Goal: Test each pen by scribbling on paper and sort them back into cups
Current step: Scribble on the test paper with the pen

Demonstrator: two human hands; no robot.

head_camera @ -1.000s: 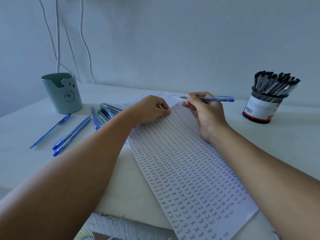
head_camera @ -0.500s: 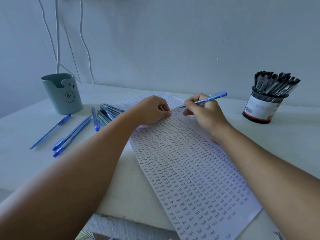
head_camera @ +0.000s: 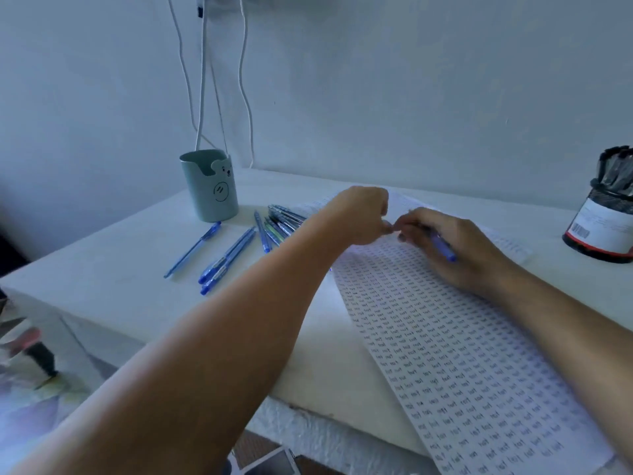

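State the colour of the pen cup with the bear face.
Pale green, the bear cup; head view.

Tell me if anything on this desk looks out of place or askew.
The paper lies skewed, its near end hanging past the table edge. Blue pens lie loose beside the green cup rather than in it. Nothing looks spilled or damaged.

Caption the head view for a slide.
Right hand holds a blue pen over the scribbled paper; left hand alongside.
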